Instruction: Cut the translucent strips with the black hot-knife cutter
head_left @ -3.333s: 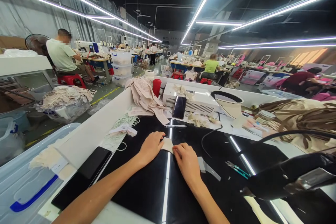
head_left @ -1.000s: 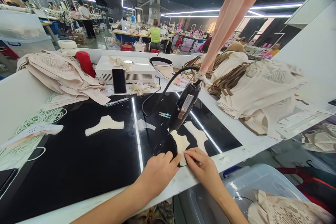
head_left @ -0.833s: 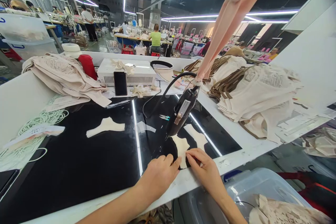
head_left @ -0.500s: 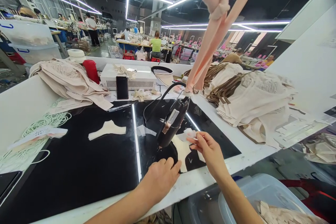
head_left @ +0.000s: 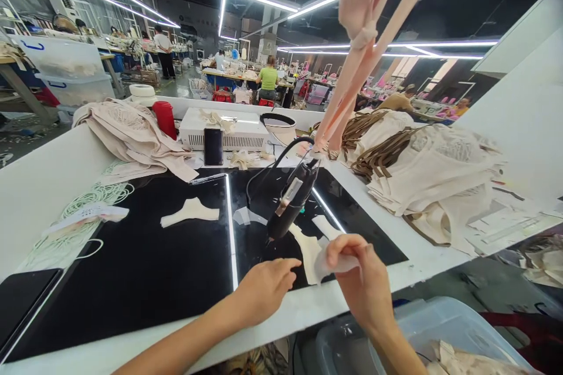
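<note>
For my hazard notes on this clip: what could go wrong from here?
The black tool hangs from the pink strap with its tip close to the left hand; a careless move might knock it.
The translucent sheet in the right hand seems to overlap the cream piece, so it could drag that askew.

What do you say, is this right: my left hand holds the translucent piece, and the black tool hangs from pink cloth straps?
Not quite: your right hand, not your left hand, holds the translucent piece, as the head view shows. The black tool does hang from pink cloth straps.
</note>
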A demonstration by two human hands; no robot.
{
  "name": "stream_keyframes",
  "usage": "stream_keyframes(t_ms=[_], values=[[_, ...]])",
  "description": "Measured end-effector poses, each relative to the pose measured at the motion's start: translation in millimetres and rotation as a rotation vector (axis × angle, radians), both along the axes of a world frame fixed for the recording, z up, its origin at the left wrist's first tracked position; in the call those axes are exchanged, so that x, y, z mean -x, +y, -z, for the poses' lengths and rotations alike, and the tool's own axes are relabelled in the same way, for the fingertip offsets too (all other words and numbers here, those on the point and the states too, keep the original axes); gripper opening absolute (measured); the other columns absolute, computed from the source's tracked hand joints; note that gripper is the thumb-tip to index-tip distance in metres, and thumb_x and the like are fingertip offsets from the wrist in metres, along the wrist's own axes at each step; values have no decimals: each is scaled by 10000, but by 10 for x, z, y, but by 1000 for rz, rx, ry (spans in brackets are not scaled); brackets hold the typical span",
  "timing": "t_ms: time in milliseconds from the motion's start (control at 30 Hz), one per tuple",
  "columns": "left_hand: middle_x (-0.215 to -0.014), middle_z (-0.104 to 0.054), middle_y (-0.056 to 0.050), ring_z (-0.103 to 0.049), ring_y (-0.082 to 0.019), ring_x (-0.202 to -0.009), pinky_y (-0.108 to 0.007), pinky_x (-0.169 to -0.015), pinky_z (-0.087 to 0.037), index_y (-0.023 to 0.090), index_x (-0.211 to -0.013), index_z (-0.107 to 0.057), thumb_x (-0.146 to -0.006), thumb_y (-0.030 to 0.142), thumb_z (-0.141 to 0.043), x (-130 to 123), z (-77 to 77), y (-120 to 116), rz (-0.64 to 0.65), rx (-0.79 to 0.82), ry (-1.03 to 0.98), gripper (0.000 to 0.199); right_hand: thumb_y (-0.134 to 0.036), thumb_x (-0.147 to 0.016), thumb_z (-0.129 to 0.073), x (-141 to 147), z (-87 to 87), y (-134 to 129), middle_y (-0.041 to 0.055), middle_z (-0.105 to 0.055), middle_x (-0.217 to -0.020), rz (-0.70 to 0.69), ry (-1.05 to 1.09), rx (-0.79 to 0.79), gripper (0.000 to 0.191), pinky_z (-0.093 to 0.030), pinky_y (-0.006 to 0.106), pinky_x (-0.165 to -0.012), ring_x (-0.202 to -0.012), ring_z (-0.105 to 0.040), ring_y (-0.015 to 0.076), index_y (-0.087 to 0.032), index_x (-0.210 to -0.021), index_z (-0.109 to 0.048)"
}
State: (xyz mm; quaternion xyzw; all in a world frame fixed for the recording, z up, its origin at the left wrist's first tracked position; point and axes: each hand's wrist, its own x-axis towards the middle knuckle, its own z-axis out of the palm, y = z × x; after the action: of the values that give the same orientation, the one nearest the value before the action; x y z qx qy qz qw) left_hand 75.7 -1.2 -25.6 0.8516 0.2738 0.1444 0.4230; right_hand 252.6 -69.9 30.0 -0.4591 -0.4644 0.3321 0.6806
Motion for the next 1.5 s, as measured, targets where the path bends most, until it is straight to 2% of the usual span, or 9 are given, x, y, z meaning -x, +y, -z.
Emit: stream_keyframes(t_ms=[100, 167, 267, 467, 700, 933, 1167, 1367, 1500], values=[[-1002, -681, -68, -632, -162, -878, -279, -762, -499, 163, -1261, -619, -1080, 426, -258, 208, -62, 64, -66, 472, -208, 482, -570, -994, -485, 240, 191, -65, 22, -601, -681, -122, -29, 54, 457, -479, 277, -620, -634, -558, 161, -212, -780, -670], [-947, -652, -67, -599, -157, -850, -274, -753, -478, 128, -1102, -679, -1037, 546, -369, 340, -84, 73, -129, 709, -334, 525, -585, -994, -470, 386, 307, -61, 28, -605, -695, -179, -43, 118, 473, -472, 288, -637, -651, -553, 169, -213, -781, -668], [-850, -617, -26, -519, -120, -749, -253, -713, -428, 126, -959, -704, -887, 577, -658, 527, -117, 59, -205, 788, -405, 460, -564, -1002, -470, 564, 416, -24, 28, -607, -725, -288, -73, 198, 445, -471, 291, -681, -699, -558, 173, -217, -817, -678], [-773, -588, 9, -464, -100, -681, -240, -650, -378, 135, -913, -712, -819, 460, -765, 947, -248, 66, -353, 725, -437, 343, -548, -900, -670, 738, 419, 80, 57, -687, -1104, -297, 71, 410, 389, -512, 273, -643, -750, -601, 151, -280, -1181, -688], [-765, -583, 14, -458, -91, -642, -225, -591, -361, 142, -916, -695, -850, 435, -717, 1355, -316, 93, -471, 625, -376, 301, -535, -788, -781, 845, 417, 163, 4, -653, -727, -405, -32, 624, 359, -496, 257, -657, -650, -560, 129, -210, -939, -778], [-745, -589, 20, -448, -87, -606, -222, -563, -348, 161, -870, -652, -865, 403, -671, 1546, -324, 99, -558, 564, -286, 243, -503, -837, -691, 951, 496, 245, 11, -669, -726, -418, -268, 590, 293, -510, 263, -654, -667, -602, 159, -212, -842, -728], [-735, -594, 26, -447, -82, -600, -217, -571, -349, 172, -857, -620, -881, 355, -641, 1638, -255, 190, -579, 501, -242, 186, -382, -899, -590, 1053, 546, 254, 1, -656, -705, -343, -582, 394, 206, -456, 244, -609, -644, -576, 153, -231, -833, -714], [-748, -583, 24, -480, -89, -615, -212, -573, -380, 169, -845, -636, -880, 364, -654, 1632, -227, 250, -565, 430, -222, 199, -333, -912, -570, 1097, 507, 235, 4, -668, -751, -342, -586, 334, 190, -470, 236, -637, -670, -588, 149, -235, -826, -708], [-723, -604, 16, -516, -89, -584, -210, -544, -379, 158, -894, -678, -897, 396, -666, 1603, -315, 238, -509, 403, -220, 239, -374, -913, -614, 1072, 425, 225, 12, -671, -774, -535, -472, 379, 199, -475, 252, -655, -699, -601, 161, -234, -804, -707]])
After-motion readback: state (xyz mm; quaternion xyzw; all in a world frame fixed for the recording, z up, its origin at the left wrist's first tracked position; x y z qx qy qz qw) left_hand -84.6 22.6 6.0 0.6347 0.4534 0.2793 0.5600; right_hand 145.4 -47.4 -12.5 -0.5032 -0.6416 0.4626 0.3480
